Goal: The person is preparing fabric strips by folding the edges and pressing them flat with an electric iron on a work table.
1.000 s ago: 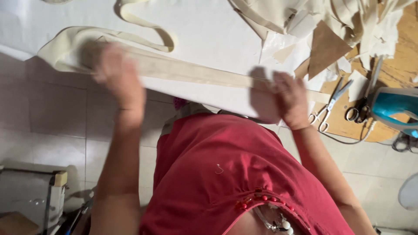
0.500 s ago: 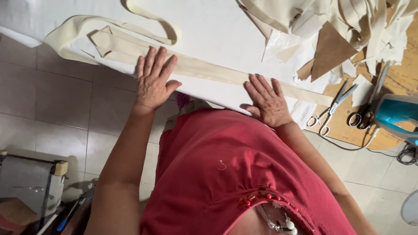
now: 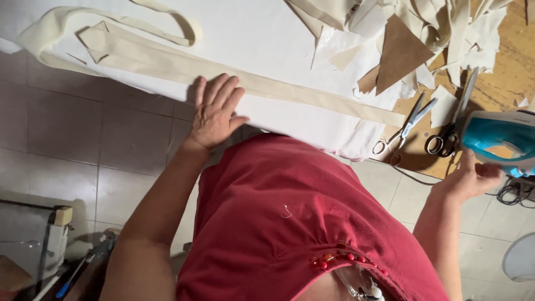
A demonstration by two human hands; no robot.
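Bright, even light from above; soft shadows, sharp focus throughout.

- A work table [image 3: 496,106] draped in a white cloth [image 3: 262,33] is carrying the sewing work, its bare wooden top showing at the right.
- A long folded cream fabric strip [image 3: 167,64] is lying across the cloth near its front edge.
- A looped cream band [image 3: 184,25] is curling just behind it.
- Cream offcuts and brown paper triangles [image 3: 398,50] are piling up at the far right.
- Two pairs of scissors [image 3: 401,131] are lying on the wood, beside a teal steam iron [image 3: 496,136].
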